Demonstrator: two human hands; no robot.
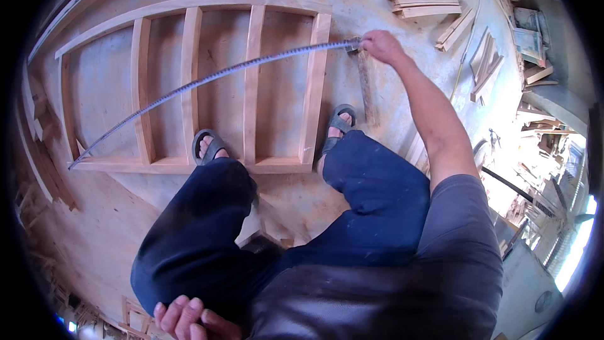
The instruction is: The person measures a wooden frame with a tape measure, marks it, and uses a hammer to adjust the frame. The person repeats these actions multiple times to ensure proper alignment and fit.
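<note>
the right hand [379, 46] pinched a measuring tape [251, 63] stretching leftward over a wooden frame [253, 110]; the left hand [192, 320], fingers slack, lay well away by a thigh [182, 239]

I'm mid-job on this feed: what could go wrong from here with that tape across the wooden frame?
The tape reaches the frame's far lower-left corner with no hand there, so that end might slip.

Only the right hand holds the tape, while the left hand is by the thigh; a loosened grip could let it drop.

The left sandal overlaps the lower rail in view, so shifting that foot might nudge the frame.
</note>
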